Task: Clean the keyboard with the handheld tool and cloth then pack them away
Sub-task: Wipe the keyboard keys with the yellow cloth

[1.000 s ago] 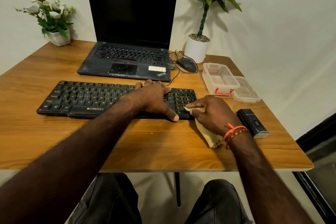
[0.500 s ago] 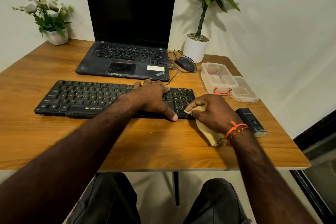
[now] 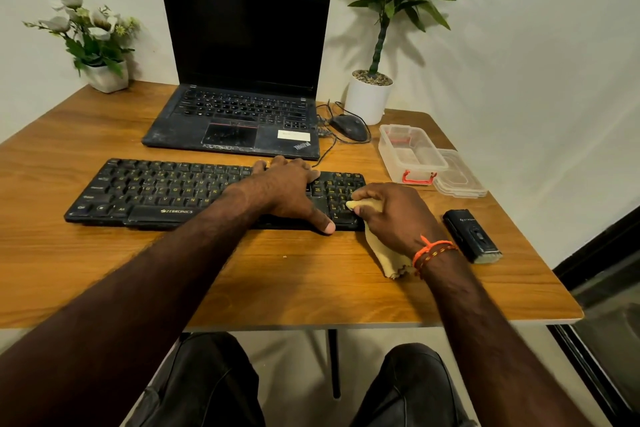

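Note:
A black keyboard (image 3: 156, 191) lies across the wooden table (image 3: 277, 288). My left hand (image 3: 287, 189) rests flat on its right half, fingers spread over the keys, thumb at the front edge. My right hand (image 3: 394, 215) grips a yellow cloth (image 3: 386, 255) and presses its tip against the number pad keys at the keyboard's right end; the rest of the cloth hangs under my wrist onto the table. The black handheld tool (image 3: 471, 234) lies on the table to the right of my right hand, untouched.
An open clear plastic box (image 3: 410, 154) with a red latch stands behind the tool, its lid (image 3: 459, 177) beside it. An open laptop (image 3: 239, 114), a mouse (image 3: 348, 126) with a cable, a white potted plant (image 3: 369, 97) and a flower pot (image 3: 104, 76) line the back.
The right hand with the cloth shifted slightly on the number pad keys. The left hand stays on the keyboard. The view moved a little.

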